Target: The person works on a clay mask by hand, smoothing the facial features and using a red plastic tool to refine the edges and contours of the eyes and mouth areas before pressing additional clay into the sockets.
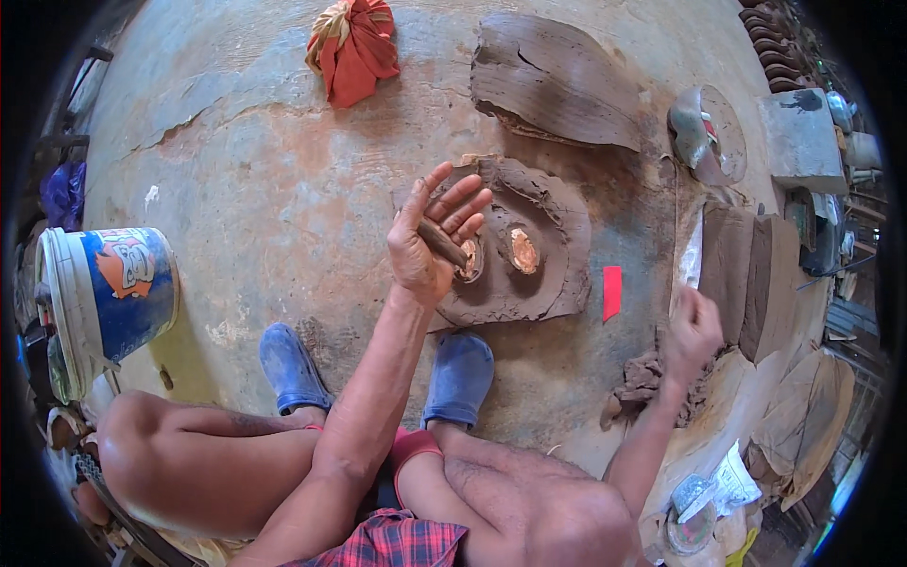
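My left hand [430,241] is turned palm up, its fingers loosely extended. A short, dark brown roll of clay [440,244] lies across its palm. Below and just beyond it, a thick clay slab [567,293] rests on the floor, with two hollows showing orange-brown patches [524,250]; the hand partly hides one. Off to the right, my right hand [692,331] is closed beside tall clay blocks [770,274] and above a heap of clay scraps [652,383]. Whatever its fingers may hold is hidden.
A larger curved clay slab [557,80] lies farther away, near a red cloth bundle [354,52]. A blue and white bucket [132,283] stands at left. A red strip [612,293] is right of the near slab. A grey block [803,142] sits far right.
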A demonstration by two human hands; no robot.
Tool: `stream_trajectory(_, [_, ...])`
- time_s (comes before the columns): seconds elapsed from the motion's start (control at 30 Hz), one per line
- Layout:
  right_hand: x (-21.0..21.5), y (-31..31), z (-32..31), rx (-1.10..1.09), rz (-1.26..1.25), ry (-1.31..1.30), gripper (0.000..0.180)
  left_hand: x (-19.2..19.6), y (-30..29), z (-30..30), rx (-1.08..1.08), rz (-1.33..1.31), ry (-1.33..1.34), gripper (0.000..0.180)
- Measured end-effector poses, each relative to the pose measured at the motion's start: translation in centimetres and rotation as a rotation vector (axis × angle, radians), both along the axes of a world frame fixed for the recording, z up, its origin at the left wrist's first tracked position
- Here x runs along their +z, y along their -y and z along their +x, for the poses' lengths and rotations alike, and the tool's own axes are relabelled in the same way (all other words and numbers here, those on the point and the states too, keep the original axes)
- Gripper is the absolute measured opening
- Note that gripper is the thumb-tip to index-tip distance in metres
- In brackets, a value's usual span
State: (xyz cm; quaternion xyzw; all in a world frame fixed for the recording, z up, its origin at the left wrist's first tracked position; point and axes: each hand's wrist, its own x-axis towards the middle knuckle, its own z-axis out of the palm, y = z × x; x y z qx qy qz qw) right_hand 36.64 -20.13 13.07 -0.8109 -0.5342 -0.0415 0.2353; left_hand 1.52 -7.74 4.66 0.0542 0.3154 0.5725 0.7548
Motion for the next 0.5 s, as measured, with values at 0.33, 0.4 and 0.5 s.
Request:
stream_trajectory(0.33, [-0.8, 19.2, 8.1, -0.605, -0.557, 0.923, 0.049, 0.4, -1.4, 1.2, -0.010, 0.012, 0.017, 0.059])
stream_trajectory(0.4, [0.5, 17.3, 7.5, -0.577, -0.559, 0.954, 0.050, -0.2, -0.5, -0.1, -0.019, 0.001, 0.027, 0.058])
stream_trajectory(0.5, [4.1, 10.0, 6.4, -0.462, -0.224, 0.621, 0.046, 0.9, -1.4, 3.3, -0.050, 0.047, 0.079, 0.057])
